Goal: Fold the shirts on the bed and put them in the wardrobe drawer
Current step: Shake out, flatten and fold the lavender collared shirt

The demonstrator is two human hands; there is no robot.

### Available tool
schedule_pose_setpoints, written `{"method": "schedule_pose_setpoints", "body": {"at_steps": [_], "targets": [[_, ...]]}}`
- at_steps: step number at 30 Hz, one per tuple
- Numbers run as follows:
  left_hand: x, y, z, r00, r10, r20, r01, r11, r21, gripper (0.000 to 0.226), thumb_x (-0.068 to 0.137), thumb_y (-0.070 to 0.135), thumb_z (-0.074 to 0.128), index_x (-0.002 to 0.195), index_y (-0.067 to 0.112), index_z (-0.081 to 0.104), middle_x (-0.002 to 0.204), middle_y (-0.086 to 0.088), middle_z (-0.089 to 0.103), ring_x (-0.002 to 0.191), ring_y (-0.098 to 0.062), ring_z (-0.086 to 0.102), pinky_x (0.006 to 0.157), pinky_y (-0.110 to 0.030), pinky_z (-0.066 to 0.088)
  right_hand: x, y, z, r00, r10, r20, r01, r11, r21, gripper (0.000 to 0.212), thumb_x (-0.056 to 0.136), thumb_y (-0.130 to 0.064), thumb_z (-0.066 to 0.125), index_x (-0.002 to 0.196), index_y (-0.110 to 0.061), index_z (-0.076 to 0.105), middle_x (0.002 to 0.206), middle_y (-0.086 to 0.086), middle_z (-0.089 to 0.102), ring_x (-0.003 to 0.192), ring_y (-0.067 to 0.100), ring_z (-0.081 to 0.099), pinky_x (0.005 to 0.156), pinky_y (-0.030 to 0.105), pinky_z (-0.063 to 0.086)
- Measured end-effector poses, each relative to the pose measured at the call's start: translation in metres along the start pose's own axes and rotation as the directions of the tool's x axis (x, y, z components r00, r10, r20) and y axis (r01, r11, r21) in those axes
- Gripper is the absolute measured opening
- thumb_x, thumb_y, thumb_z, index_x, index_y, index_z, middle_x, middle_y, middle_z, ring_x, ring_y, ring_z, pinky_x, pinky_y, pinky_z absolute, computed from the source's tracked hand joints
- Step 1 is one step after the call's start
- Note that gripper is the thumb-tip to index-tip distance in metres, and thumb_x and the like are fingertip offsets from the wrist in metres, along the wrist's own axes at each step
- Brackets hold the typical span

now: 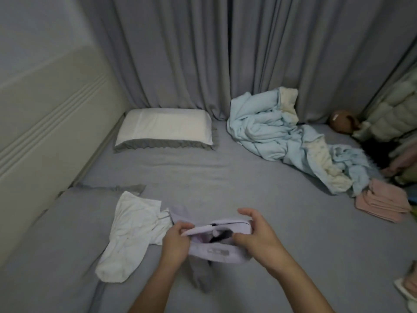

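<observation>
Gripping a pale lilac shirt (216, 254) at its collar, a person's left hand (174, 241) and right hand (259, 236) each pinch the fabric, lifting it just above the grey bed (203, 177). A crumpled white shirt (128, 231) lies touching it on the left. A white pillow (164, 129) sits farther back.

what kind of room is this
Most likely a bedroom: a bed with a grey sheet, a white pillow by a padded headboard, a crumpled blue blanket, and floor-length grey curtains behind.
</observation>
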State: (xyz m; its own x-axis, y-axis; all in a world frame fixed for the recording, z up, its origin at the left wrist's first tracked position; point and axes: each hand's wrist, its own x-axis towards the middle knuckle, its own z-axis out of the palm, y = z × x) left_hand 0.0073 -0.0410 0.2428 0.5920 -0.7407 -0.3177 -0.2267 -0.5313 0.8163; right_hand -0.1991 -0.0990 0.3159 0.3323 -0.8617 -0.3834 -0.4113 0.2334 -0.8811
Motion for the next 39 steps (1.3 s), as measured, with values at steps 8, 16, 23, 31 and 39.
{"method": "schedule_pose_setpoints", "body": {"at_steps": [8, 16, 23, 31, 39], "targets": [[-0.028, 0.185, -0.036, 0.861, 0.501, -0.086, -0.482, 0.858, 0.177, 0.036, 0.073, -0.002, 0.051, 0.084, 0.027, 0.069, 0.093, 0.007, 0.070, 0.083, -0.013, 0.062, 0.075, -0.028, 0.050, 0.034, -0.079, -0.102, 0.981, -0.164, -0.103, 0.057, 0.756, -0.652, 0.004, 0.079, -0.014, 0.054, 0.078, -0.017, 0.052, 0.096, 0.012, 0.064, 0.090, 0.030, 0.062, 0.069, 0.029, 0.043], [-0.037, 0.270, -0.087, 0.907, 0.419, 0.041, -0.412, 0.903, -0.126, 0.009, 0.065, 0.016, 0.052, 0.060, 0.020, 0.058, 0.051, 0.002, 0.050, 0.045, -0.013, 0.043, 0.049, -0.023, 0.032, 0.016, -0.167, -0.157, 0.910, -0.346, -0.227, 0.319, 0.936, -0.147, 0.037, 0.064, -0.034, 0.056, 0.087, -0.008, 0.068, 0.080, 0.004, 0.066, 0.074, 0.019, 0.058, 0.068, 0.032, 0.044], [-0.033, 0.288, -0.081, 0.877, 0.473, 0.086, -0.393, 0.809, -0.438, 0.016, 0.083, -0.001, 0.058, 0.083, 0.010, 0.069, 0.067, -0.003, 0.061, 0.061, -0.015, 0.055, 0.055, -0.024, 0.050, 0.013, -0.170, -0.161, 0.826, -0.427, -0.368, 0.417, 0.902, -0.112, 0.015, 0.068, -0.034, 0.055, 0.069, -0.020, 0.053, 0.058, -0.007, 0.048, 0.057, 0.013, 0.044, 0.055, 0.027, 0.033], [-0.050, 0.261, -0.058, 0.763, 0.419, 0.492, -0.208, 0.880, -0.427, 0.064, 0.072, -0.018, 0.068, 0.131, 0.003, 0.056, 0.112, -0.008, 0.069, 0.094, -0.015, 0.067, 0.081, -0.020, 0.053, 0.003, -0.164, -0.185, 0.892, -0.324, -0.316, 0.347, 0.938, 0.018, 0.008, 0.085, -0.019, 0.057, 0.084, -0.012, 0.061, 0.074, 0.010, 0.053, 0.070, 0.019, 0.048, 0.059, 0.030, 0.035], [-0.061, 0.225, -0.034, 0.584, 0.556, 0.591, -0.676, 0.736, -0.025, 0.025, 0.070, 0.002, 0.075, 0.073, 0.025, 0.067, 0.070, 0.005, 0.061, 0.066, -0.004, 0.050, 0.062, -0.027, 0.042, 0.005, -0.172, -0.181, 0.969, -0.203, -0.140, 0.225, 0.960, 0.166, 0.026, 0.081, -0.017, 0.058, 0.094, 0.003, 0.069, 0.092, 0.017, 0.070, 0.081, 0.024, 0.065, 0.074, 0.035, 0.049]]}}
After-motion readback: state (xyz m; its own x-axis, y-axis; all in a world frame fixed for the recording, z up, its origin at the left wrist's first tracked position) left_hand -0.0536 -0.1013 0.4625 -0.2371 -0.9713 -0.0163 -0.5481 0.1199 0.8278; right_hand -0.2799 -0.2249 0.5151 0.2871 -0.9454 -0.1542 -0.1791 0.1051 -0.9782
